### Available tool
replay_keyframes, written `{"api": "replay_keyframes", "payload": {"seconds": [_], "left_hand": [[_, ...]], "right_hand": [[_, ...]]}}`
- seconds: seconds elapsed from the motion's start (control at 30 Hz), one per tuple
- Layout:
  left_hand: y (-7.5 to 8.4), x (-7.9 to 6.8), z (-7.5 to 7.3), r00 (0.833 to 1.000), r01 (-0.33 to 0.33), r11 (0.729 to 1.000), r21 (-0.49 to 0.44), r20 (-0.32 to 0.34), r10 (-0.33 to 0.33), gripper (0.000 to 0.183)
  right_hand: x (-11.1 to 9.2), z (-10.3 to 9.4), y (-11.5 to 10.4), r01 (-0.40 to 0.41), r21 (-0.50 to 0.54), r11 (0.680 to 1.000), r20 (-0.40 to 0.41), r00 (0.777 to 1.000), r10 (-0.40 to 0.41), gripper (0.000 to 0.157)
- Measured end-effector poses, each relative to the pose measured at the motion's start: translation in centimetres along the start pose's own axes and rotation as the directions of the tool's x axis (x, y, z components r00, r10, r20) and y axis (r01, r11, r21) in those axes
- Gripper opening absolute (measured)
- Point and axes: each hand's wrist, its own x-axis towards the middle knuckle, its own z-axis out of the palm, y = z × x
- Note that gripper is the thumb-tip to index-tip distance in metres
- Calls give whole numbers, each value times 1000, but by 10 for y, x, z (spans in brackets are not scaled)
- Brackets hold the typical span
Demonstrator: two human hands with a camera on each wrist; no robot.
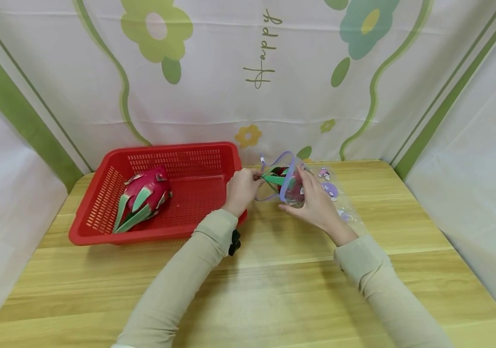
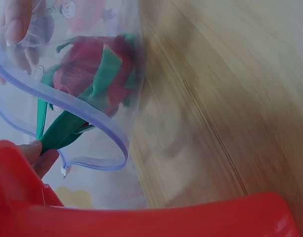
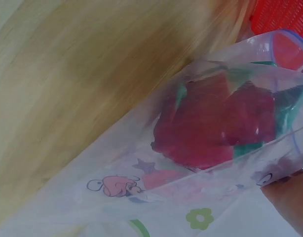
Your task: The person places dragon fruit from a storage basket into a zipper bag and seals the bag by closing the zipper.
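Observation:
A red dragon fruit [image 3: 210,123] with green leafy scales lies inside a clear zip bag [image 3: 87,168] printed with cartoon figures. The bag's purple zip edge [image 2: 67,102] gapes toward the left, and green leaf tips [image 2: 60,131] stick out through it. My left hand [image 1: 241,188] pinches those tips beside the basket's right rim. On the other side, my right hand [image 1: 317,205] holds the bag near its mouth, thumb and fingers around the part with the fruit. Most of my right hand is out of frame or behind the bag in the right wrist view.
A red plastic basket [image 1: 161,236] stands on the left of the wooden table [image 1: 265,299], with another dragon fruit [image 1: 154,186] in it. Its rim is close to my left wrist. A flowered white curtain [image 1: 213,96] hangs behind the table.

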Motion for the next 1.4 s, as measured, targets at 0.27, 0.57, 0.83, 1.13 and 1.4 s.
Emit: {"api": "replay_keyframes", "payload": {"seconds": [0.27,0.57,0.83,1.13,1.4], "left_hand": [[1,0,2,1000,6,1000,13,-1,-6,22],[-1,-2,1,999,-27,999,22,-22,28,21],[0,-1,3,999,-39,996,76,17,38,25],[1,-1,3,999,-30,996,88,-15,32,21],[6,2,2,999,-24,997,69,-31,26,15]], "right_hand": [[2,-5,-4,-94,54,994,16,995,93,99],[30,-18,-33,-171,74,982,-14,985,173,71],[40,-20,-47,-270,-48,962,73,959,273,52],[27,-23,-40,-248,-18,969,108,963,248,69],[16,-17,-30,-125,43,991,160,980,116,82]]}}
